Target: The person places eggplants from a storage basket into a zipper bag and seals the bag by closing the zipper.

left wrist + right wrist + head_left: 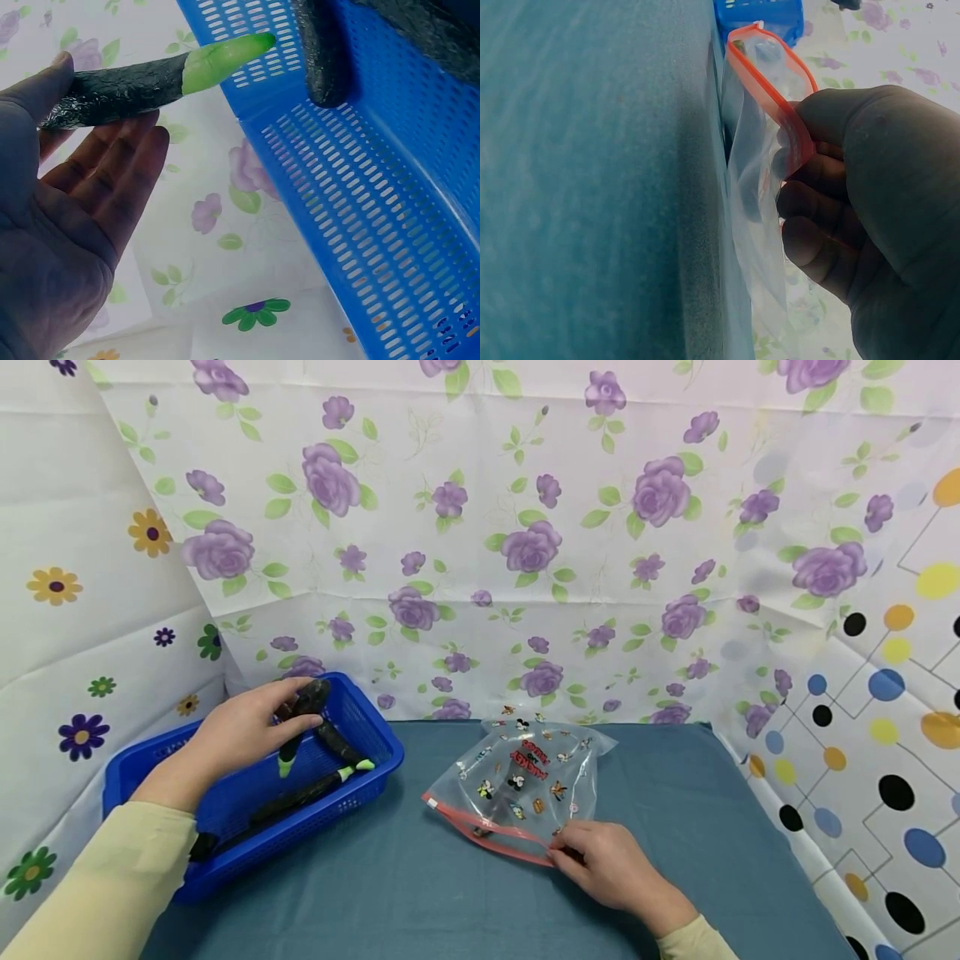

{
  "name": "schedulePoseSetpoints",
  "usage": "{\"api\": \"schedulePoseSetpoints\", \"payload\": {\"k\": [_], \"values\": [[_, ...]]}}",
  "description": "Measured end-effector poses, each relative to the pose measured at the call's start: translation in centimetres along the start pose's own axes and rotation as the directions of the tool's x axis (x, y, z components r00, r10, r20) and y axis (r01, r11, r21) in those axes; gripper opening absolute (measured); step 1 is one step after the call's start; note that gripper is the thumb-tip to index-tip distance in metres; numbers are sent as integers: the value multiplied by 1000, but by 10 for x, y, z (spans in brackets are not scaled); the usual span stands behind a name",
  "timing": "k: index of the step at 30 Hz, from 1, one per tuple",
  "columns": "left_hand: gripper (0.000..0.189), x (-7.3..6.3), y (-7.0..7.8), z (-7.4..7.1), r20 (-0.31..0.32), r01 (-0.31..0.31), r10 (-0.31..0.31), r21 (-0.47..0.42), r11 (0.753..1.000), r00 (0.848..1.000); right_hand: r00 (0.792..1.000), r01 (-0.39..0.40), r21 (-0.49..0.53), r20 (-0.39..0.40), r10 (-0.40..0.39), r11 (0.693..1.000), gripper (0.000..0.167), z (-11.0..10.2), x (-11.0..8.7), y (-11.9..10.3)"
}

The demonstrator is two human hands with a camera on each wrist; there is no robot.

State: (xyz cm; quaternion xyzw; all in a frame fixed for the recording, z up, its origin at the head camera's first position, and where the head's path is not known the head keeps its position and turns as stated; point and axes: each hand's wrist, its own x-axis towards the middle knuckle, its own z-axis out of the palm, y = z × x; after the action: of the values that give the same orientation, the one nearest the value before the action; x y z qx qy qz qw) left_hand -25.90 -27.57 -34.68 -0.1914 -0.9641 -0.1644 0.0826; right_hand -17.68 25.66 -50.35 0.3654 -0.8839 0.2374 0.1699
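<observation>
While our left hand (247, 722) pinches a vegetable (135, 90) over the basket (337, 810), other vegetables (300, 798) inside, our right hand (611, 864) grips the red rim (769, 94) of the bag (525, 768) on the cloth (420, 902).

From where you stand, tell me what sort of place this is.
Likely a makeshift tabletop workspace, perhaps a small booth: a blue-green cloth spreads beneath the blue basket, a purple-flowered sheet backs it, and a dotted sheet lines the right side.
</observation>
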Motion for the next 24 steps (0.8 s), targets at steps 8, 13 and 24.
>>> {"api": "schedulePoseSetpoints", "payload": {"k": [8, 13, 24], "values": [[72, 0, 8, -1, -20, 13, -15, -91, 996, 1000, 1000, 6, -10, -7, -6, 1000, 14, 0, 0, -1], [70, -1, 16, 1, -39, -3, -2, -149, 989, 999, 1000, 3, -8, -6, -3, 1000, 15, 0, 0, -1], [76, -6, 27, 4, -48, 19, -31, -231, 973, 998, 1000, -3, -6, 6, 3, 1000, 14, -1, 1, -1]]}}
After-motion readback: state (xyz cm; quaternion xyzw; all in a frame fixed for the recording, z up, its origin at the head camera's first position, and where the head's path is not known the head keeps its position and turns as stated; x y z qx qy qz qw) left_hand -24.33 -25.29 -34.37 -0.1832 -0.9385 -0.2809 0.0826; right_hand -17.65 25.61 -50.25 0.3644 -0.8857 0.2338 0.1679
